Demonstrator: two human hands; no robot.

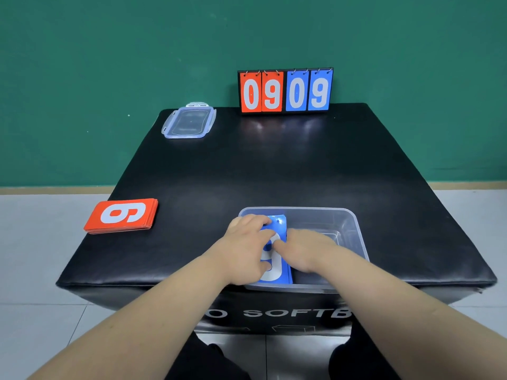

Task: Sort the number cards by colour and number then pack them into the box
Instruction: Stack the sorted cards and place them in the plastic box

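Observation:
A clear plastic box stands at the near middle of the black table. A stack of blue number cards lies in its left half, white digit on top. My left hand grips the stack's left edge, fingers curled over the top corner and thumb on the face. From the right, my right hand reaches in, its fingertips touching the cards' face. A stack of red number cards showing a 9 lies at the table's left edge.
The box's clear lid lies at the back left. A flip scoreboard reading 09 in red and 09 in blue stands at the back edge. The black table is a padded block; tiled floor lies around it.

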